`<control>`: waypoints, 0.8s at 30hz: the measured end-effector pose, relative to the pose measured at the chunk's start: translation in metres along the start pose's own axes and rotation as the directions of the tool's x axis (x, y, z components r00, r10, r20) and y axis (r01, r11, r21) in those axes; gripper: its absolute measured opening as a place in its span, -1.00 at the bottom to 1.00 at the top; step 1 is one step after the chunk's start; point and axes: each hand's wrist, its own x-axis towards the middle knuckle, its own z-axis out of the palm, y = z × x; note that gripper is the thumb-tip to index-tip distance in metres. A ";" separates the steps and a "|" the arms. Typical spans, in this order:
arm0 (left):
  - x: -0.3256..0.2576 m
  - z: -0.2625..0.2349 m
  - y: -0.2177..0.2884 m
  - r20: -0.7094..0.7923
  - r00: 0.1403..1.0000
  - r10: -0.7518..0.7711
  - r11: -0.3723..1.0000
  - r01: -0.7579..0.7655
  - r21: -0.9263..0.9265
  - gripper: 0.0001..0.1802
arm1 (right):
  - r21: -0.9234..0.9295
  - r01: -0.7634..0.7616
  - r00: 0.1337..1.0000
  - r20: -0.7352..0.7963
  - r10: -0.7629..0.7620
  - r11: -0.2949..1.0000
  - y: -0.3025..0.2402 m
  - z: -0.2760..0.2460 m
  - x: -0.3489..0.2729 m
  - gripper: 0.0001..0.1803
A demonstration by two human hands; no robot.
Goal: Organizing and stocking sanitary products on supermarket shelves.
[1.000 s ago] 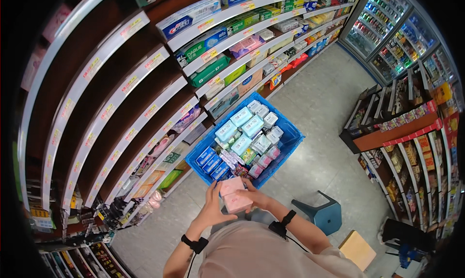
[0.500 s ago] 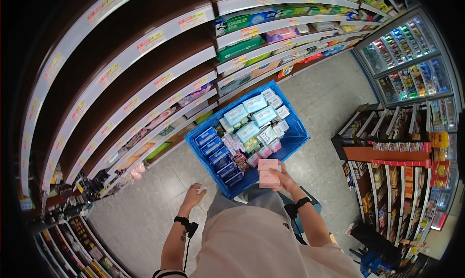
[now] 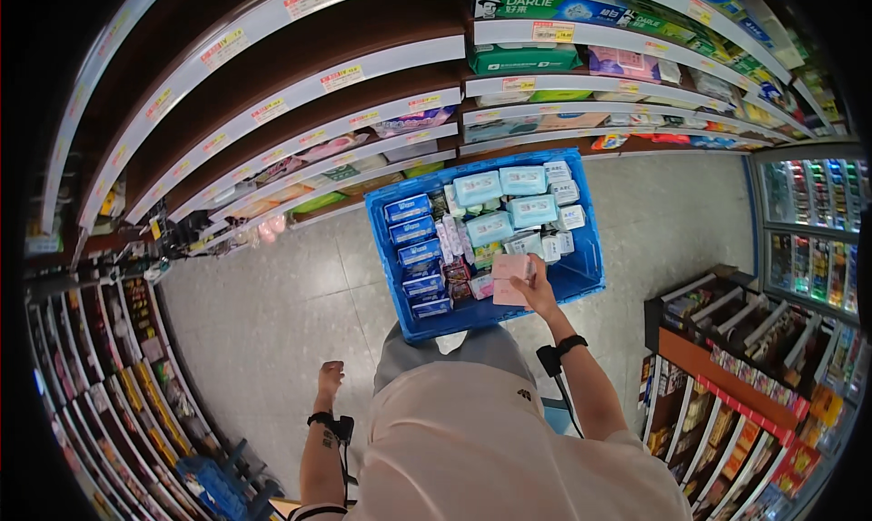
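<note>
We've a blue crate (image 3: 589,239) mid-frame: hard plastic, rectangular, bare bottom showing at its lower R. Inside: a column of flat dark-blue packs (image 3: 411,232) along the L, 4 pale-blue packs (image 3: 490,226) w/ rounded corners on top at centre, boxy white packs (image 3: 565,191) down the R, a green pack (image 3: 486,255) nr centre. Our R hand (image 3: 540,289) grips 2 pink packs (image 3: 507,281), squarish & smooth, edge to edge, over the crate's near side; can't tell if they touch stuff below. Our L hand (image 3: 331,376), lower L of centre, hangs over grey tile floor (image 3: 291,312), fingers part-curled; can't tell how far closed.
</note>
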 end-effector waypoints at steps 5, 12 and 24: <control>-0.044 0.052 -0.016 -0.056 0.998 0.007 1.000 -0.008 -0.022 -0.57 | -0.171 -0.113 0.984 0.119 0.134 0.979 0.003 -0.006 0.025 -0.09; -0.085 0.087 0.021 -0.080 0.985 0.152 0.988 -0.153 -0.011 -0.58 | -0.325 0.128 0.985 0.153 -0.082 0.937 0.059 -0.010 0.038 -0.11; -0.122 0.103 -0.013 -0.153 0.988 0.025 0.995 -0.040 -0.092 -0.50 | -0.003 0.209 0.957 -0.204 -0.205 0.978 0.058 -0.119 0.022 -0.18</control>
